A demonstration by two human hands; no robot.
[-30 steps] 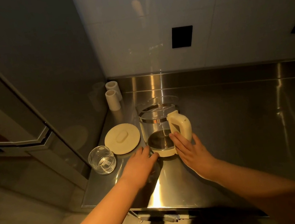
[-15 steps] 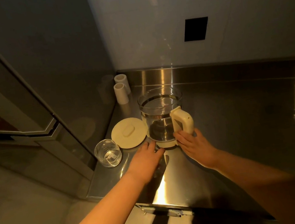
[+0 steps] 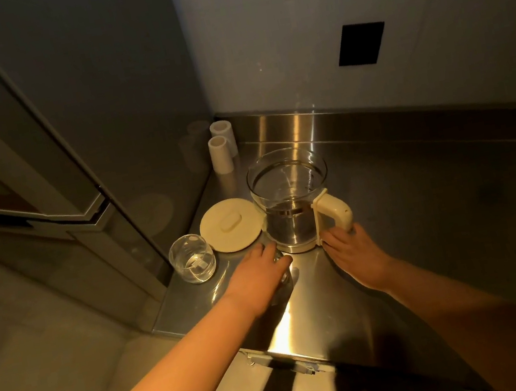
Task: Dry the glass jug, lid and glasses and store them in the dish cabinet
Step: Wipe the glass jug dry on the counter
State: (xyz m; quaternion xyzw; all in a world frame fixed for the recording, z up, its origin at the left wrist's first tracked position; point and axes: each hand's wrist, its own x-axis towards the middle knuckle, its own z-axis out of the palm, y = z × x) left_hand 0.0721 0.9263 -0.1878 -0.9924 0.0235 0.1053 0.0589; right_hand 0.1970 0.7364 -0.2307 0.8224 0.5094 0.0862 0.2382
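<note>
A: Where is the glass jug (image 3: 290, 203) standing?

B: Upright on the steel table (image 3: 426, 217), its cream handle (image 3: 334, 213) turned toward the person. The lid (image 3: 230, 225) lies flat just left of the jug, touching or nearly touching its side. One glass (image 3: 193, 263) stands further left of the jug, beyond the lid, near the table's edge.

A: And the hands?

B: The right hand (image 3: 351, 253) rests at the jug's base under the handle, fingers straight, its grip released. The left hand (image 3: 256, 273) lies palm down before the jug, over what looks like a second glass; whether its grip holds that, I cannot tell.

A: Anything else?

B: Two white cylinders (image 3: 222, 148) behind the jug, in the corner.
</note>
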